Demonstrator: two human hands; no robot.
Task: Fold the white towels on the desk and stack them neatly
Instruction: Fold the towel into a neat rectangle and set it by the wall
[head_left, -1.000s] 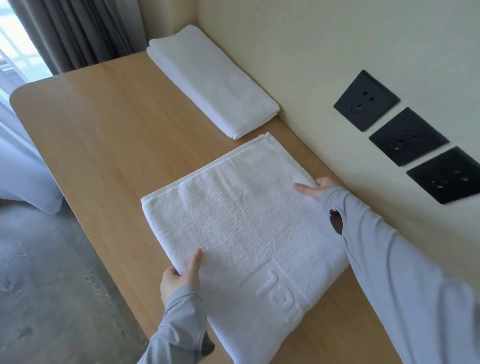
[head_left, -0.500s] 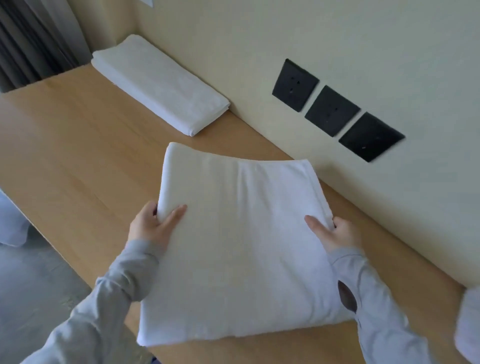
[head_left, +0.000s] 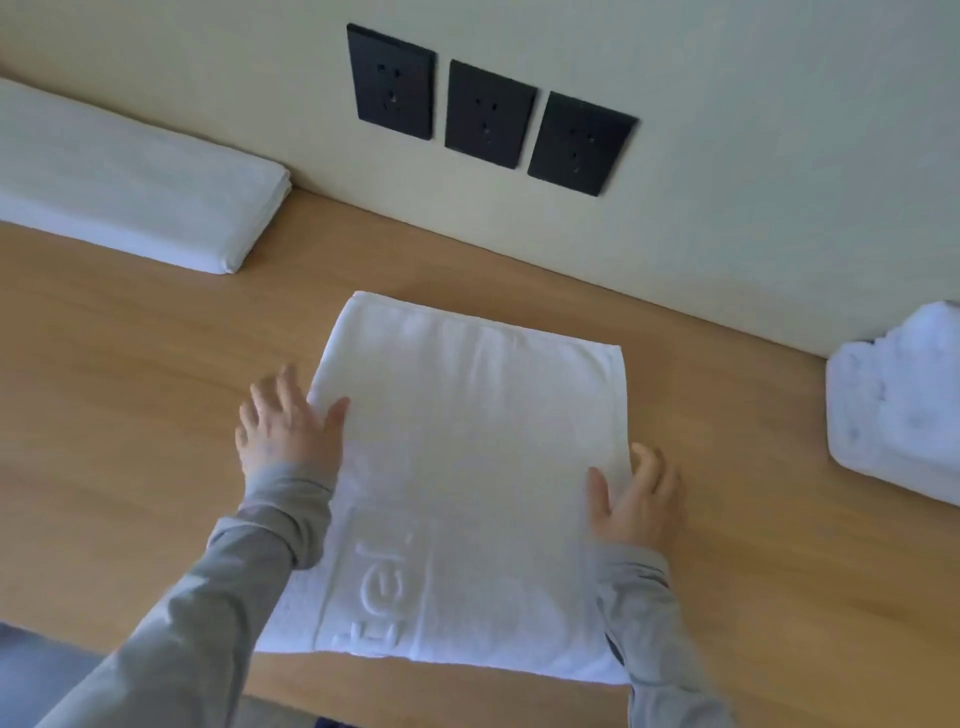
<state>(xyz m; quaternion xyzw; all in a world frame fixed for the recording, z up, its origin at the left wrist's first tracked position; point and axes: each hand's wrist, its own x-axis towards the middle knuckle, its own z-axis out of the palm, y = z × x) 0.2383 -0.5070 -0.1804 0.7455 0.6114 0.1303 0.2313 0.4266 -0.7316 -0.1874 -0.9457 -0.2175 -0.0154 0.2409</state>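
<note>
White towel (head_left: 467, 467) lies flat mid-table, near hem close to the table's (head_left: 130, 389) front edge, embossed logo facing up. Your left hand (head_left: 288, 426) is flat on its left edge, fingers spread, thumb on the cloth. Your right hand (head_left: 636, 506) sits at the right edge, thumb on top, fingers bent over the side; can't tell if it grips. Looks like squaring-up before the next fold. Sweep outward from the centre, align the layer edges, then fold to match the folded towel (head_left: 130, 182) along the back-left edge. Crumpled towel (head_left: 898, 405) back right is probably next.
</note>
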